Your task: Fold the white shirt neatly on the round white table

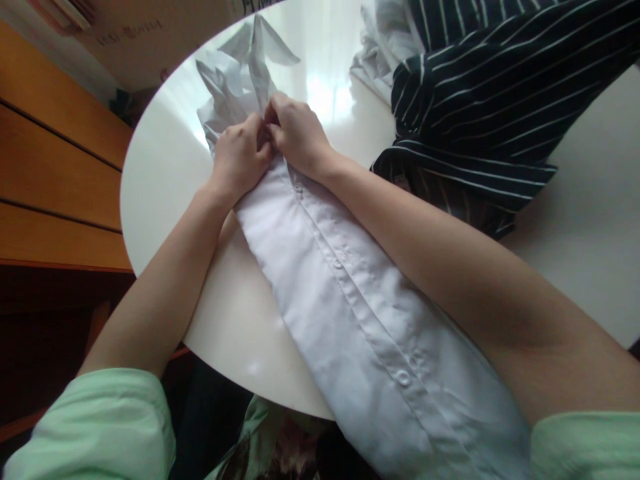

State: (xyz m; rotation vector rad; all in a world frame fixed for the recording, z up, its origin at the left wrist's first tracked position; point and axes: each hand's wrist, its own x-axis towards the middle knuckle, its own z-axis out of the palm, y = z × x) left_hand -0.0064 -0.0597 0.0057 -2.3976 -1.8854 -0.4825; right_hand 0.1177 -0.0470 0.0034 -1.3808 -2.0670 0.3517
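I see my two hands together in the upper middle of the frame, both on a white shirt (350, 293) that lies across a white round table (160, 180). The left hand (240, 157) is curled, the fingers bent down and pressed together, and it pinches the cloth of the shirt at the line of buttons. The right hand (297, 133) meets it from the other side, the fingers also bent and closed on the same small place, so the fingertips of both hands touch or almost touch; what exactly is between them I cannot tell, because the knuckles hide it. The shirt runs as a long band from the lower right of the frame up to the hands, with the row of buttons along its middle, and one button (403, 378) shows clearly in the lower part. Above the hands the shirt is crumpled, and the collar (260, 50) stands up near the top edge. A dark striped garment (490, 100) lies in a heap at the upper right, on the table, just beside my right forearm. At the left of the frame stands wooden furniture (55, 173), near the table edge. My green sleeves (100, 427) show at the bottom corners.
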